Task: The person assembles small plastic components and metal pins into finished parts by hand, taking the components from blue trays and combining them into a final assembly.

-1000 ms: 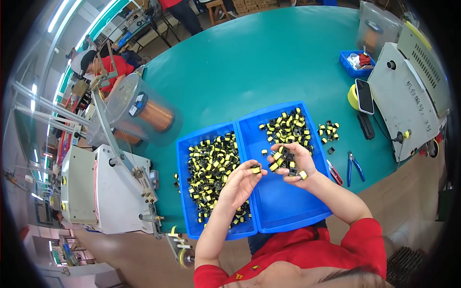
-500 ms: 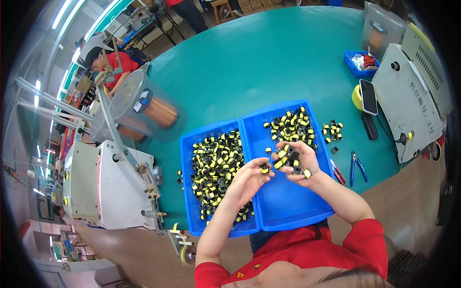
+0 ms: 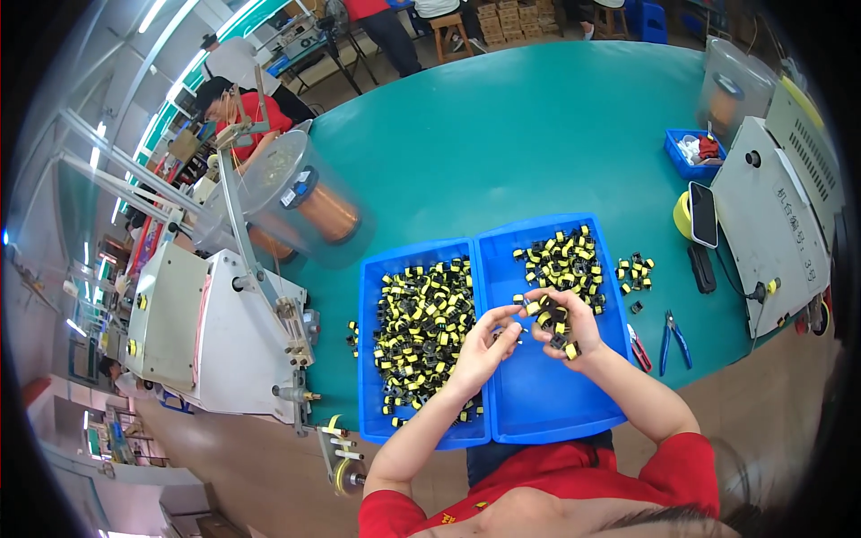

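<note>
- The green tabletop (image 3: 466, 134) was flanked by a left machine (image 3: 238, 350) and a right machine (image 3: 773, 211).
- Beside the left machine, a copper spool (image 3: 328, 215) was enclosed by a clear tub (image 3: 267, 184).
- Two blue trays were set side by side: the left tray (image 3: 367, 359) was heaped with black-and-yellow coils (image 3: 421, 323), while in the right tray (image 3: 547, 399) coils were gathered at the far end and the near part was left bare.
- The right hand (image 3: 581, 330) was held above the right tray, its grip clamped on several coils.
- The left hand (image 3: 484, 354) was held close beside it, near the trays' shared edge, with fingers curled; whether a coil was pinched in its grip could not be told.
- A phone (image 3: 704, 215) was propped against a yellow roll (image 3: 682, 217).
- Blue pliers (image 3: 667, 345) and a red-handled tool (image 3: 640, 351) were laid right of the right tray.
- Farther up that side, a few loose coils (image 3: 638, 273) were scattered.
</note>
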Motion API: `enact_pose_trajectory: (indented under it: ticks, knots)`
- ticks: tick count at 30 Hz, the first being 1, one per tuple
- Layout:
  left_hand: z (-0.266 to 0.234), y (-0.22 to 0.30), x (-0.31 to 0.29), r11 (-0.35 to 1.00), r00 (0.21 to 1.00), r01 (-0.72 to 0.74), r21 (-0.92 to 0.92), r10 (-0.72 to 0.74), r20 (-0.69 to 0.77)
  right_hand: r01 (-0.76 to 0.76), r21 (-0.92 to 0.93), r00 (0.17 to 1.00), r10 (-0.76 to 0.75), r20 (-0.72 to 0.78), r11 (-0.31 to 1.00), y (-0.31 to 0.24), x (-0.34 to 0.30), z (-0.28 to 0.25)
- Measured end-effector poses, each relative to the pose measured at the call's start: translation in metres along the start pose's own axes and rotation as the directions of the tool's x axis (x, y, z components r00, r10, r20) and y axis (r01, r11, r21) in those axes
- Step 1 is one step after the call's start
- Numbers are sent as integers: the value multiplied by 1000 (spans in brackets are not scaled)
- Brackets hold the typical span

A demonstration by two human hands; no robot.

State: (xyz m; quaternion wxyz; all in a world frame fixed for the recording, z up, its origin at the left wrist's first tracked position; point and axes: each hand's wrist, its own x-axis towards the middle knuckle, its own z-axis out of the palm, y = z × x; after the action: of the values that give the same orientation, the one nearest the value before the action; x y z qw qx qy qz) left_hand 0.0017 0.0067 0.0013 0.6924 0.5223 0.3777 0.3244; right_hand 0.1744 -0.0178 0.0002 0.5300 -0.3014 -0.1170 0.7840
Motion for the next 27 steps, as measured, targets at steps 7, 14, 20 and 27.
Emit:
enact_pose_trajectory:
  ticks: [7,14,20,27]
  knots:
    - [-11,0,4,963,996,81,-257,-67,62,-29,-29,995,26,-91,999,0,4,-8]
    - [-16,-2,4,906,986,145,-398,-99,135,-108,-69,985,97,-146,992,0,2,4]
    - [-8,7,2,932,988,151,-330,-129,87,-244,223,952,277,-131,944,2,12,-24]
    - [-14,3,5,953,988,152,-261,-138,73,-288,483,921,378,-99,827,7,20,-39]
